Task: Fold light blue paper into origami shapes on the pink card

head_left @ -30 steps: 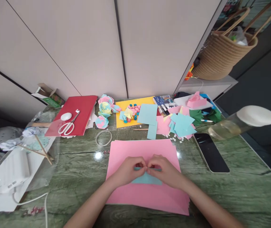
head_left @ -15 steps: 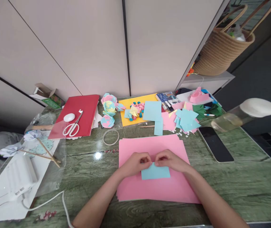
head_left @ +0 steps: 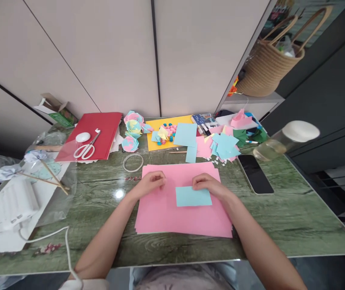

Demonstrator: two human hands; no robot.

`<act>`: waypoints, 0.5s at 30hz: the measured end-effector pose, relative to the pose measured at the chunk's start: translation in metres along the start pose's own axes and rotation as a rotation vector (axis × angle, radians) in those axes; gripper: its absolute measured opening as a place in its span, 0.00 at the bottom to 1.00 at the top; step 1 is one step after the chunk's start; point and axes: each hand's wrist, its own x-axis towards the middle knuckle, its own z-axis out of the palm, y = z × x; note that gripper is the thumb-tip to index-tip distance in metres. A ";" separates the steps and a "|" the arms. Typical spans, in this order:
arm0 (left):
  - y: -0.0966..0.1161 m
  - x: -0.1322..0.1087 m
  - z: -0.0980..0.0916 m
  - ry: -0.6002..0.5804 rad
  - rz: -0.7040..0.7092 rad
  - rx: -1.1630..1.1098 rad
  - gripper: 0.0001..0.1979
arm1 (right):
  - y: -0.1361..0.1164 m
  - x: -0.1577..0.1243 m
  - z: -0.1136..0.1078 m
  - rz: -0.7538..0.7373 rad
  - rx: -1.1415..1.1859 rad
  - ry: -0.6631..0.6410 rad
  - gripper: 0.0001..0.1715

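A light blue rectangle of paper lies over a stack of pink paper in front of me. My right hand is closed on its upper edge, fingers pinched at the top right. Off to the left, my left hand hovers over or rests on the pink stack, apart from the blue paper. Its fingers are curled together, with nothing showing in them.
Behind the stack lie blue paper squares, paper flowers and a yellow sheet. Scissors rest on a red folder. A phone and a lidded bottle stand at right; a white power bank is left.
My left hand has let go of the blue paper and moved left. My right hand keeps its hold near the paper's top edge. The camera view has shifted.
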 end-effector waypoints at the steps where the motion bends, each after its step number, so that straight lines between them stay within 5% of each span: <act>1: 0.003 0.000 0.007 0.018 0.013 0.000 0.11 | -0.001 -0.001 0.001 -0.008 -0.004 -0.012 0.10; 7: 0.015 0.009 0.052 -0.052 0.004 0.115 0.15 | -0.005 0.001 0.014 -0.082 -0.037 -0.045 0.11; 15: 0.020 0.006 0.054 -0.127 0.003 0.119 0.15 | -0.006 0.001 0.020 -0.065 -0.046 -0.107 0.09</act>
